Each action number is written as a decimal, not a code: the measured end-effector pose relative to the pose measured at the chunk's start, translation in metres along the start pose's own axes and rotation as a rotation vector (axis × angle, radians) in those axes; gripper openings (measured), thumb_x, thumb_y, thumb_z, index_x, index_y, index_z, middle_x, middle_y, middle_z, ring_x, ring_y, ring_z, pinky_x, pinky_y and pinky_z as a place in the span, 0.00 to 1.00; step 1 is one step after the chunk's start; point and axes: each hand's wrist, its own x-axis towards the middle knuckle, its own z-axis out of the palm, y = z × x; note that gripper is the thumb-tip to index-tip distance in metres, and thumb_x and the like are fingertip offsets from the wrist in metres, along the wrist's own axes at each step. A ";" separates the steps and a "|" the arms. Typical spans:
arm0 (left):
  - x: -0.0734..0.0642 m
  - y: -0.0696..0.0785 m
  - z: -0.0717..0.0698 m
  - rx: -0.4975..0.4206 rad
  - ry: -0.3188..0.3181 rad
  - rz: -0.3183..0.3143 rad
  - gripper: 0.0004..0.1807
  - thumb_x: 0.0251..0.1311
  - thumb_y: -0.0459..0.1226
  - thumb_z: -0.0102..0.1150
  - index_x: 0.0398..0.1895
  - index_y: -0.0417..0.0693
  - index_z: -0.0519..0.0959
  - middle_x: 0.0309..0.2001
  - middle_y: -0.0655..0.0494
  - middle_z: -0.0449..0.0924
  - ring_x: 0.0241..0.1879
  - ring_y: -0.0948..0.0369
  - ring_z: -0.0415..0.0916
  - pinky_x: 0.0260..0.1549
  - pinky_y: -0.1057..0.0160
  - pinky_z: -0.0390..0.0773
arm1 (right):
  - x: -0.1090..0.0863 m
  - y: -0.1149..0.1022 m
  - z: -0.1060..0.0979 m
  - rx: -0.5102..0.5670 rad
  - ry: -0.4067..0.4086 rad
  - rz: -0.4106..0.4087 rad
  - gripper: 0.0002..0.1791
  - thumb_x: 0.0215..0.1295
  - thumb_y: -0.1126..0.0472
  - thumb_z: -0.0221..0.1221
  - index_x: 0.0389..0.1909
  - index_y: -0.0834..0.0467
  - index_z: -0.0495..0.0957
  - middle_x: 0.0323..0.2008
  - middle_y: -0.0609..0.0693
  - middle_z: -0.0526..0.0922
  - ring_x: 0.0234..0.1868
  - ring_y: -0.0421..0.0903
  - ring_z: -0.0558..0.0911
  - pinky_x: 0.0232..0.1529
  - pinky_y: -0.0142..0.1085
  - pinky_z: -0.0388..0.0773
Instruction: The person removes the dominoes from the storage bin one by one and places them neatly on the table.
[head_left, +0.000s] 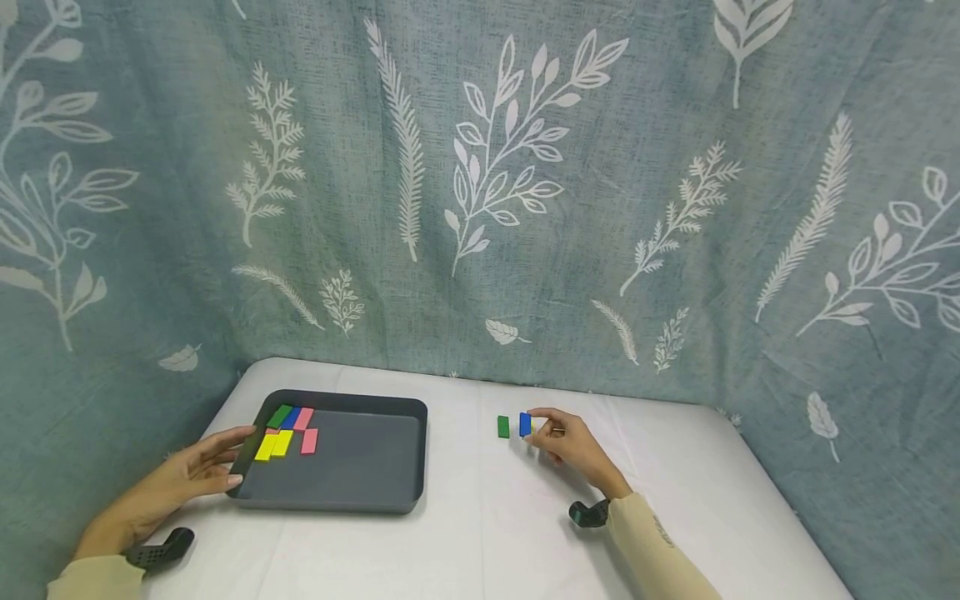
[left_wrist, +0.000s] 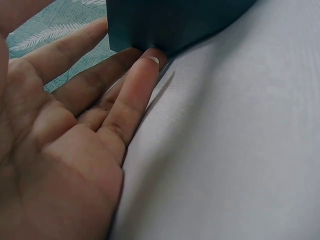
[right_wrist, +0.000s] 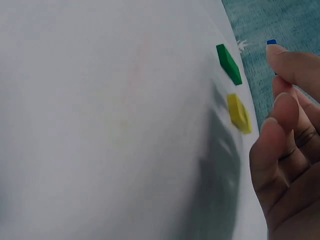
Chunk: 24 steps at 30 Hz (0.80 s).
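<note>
Blue domino-like tile [head_left: 525,424] is pinched between the thumb and index finger of the right hand [head_left: 572,446], the other fingers curling loosely behind. It appears raised above the white-covered table [head_left: 487,542], toward the far edge and well apart from the tray's right side. The right wrist view shows only slivers of it past the thumb.

Just below the pinch, a yellow tile [right_wrist: 239,114] lies on the cloth, with a loose green tile [head_left: 503,427] near it, on the side toward the tray.

A light, firm pinch looks right for so slim a piece; lifting it well clear of its neighbours, and later over the tray's rim, should avoid knocks.

Farther left, the dark gray tray [head_left: 352,467] sits toward the table's far left corner. The left hand [head_left: 180,477] is spread, fingertips touching the tray's left edge and thumb by its near left corner; steady, gentle contact there should help keep it from sliding.

Inside, green, blue, pink and yellow tiles [head_left: 282,443] cluster toward the far left corner, one pink tile [head_left: 309,442] slightly apart.

Beyond hangs a leaf-patterned teal curtain [head_left: 375,292].
</note>
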 end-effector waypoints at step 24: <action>0.000 -0.003 0.001 0.008 0.010 0.010 0.42 0.60 0.43 0.62 0.74 0.56 0.51 0.73 0.46 0.49 0.69 0.42 0.46 0.58 0.33 0.58 | -0.009 0.025 -0.030 -0.101 0.081 0.130 0.28 0.55 0.51 0.68 0.58 0.43 0.75 0.30 0.55 0.79 0.17 0.46 0.70 0.17 0.37 0.71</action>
